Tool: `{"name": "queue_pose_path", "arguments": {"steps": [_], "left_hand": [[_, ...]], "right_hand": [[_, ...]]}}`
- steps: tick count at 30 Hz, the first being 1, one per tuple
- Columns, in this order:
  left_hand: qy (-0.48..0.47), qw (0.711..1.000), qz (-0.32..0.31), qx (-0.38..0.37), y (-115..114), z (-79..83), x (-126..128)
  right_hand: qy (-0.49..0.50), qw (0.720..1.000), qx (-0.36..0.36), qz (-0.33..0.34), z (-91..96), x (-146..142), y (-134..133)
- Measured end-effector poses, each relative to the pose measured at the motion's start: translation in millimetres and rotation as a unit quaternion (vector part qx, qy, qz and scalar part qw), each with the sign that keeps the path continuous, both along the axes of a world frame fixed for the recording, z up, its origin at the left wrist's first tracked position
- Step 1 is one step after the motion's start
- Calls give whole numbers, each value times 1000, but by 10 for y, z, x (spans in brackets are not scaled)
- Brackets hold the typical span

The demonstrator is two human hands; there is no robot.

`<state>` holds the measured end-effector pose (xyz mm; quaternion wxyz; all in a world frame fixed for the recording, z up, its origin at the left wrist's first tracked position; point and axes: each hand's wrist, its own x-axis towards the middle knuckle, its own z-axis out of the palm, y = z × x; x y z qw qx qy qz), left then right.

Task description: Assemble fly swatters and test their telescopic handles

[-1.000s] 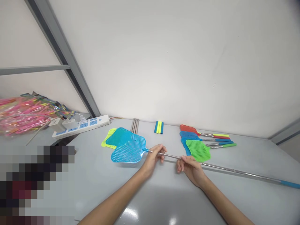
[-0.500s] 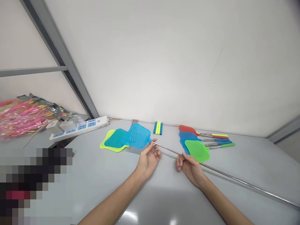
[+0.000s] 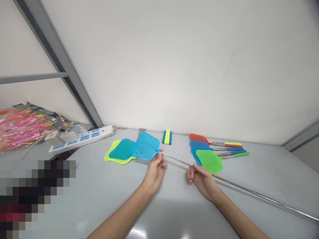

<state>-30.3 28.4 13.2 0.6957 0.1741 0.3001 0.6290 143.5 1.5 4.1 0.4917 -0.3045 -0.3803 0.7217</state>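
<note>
A blue fly swatter (image 3: 147, 146) with a long extended metal rod is held across the table in both hands. My left hand (image 3: 156, 169) pinches the rod just below the swatter's head. Farther along, my right hand (image 3: 201, 177) has its thumb and fingers closed on the same rod, which runs on past the right edge of view. Under and left of the held head lie loose swatter heads, a teal-blue one (image 3: 122, 148) over a yellow one (image 3: 116, 158). Beside my right hand lies a green fly swatter (image 3: 209, 161), on top of blue ones.
Blue and yellow grip sleeves (image 3: 167, 137) lie near the wall, with thin metal rods (image 3: 141, 132) to their left. A red fly swatter (image 3: 198, 137) is at the back right. A power strip (image 3: 89, 135) and bagged pink items (image 3: 22, 127) occupy the left. A pixelated patch covers the lower left.
The view has shifted slightly. My left hand has closed a little more around the rod by the swatter's head; my right hand stays in nearly the same place on it.
</note>
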Motion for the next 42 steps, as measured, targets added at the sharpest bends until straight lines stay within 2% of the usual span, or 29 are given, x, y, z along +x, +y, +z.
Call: {"name": "queue_pose_path", "arguments": {"steps": [7,15,24,42], "left_hand": [[-18,1000,-17,17,-14,2,-3],[-49,998,-46,1,20,23,-36],[-39,998,-50,-28,-16,30,-13],[-75,996,-37,-42,-37,71,13]], "right_hand": [[9,1000,-9,2,10,-3,0],[2,1000,-21,14,24,0,5],[-12,999,-10,39,7,2,9],[-8,999,-22,31,8,6,19]]}}
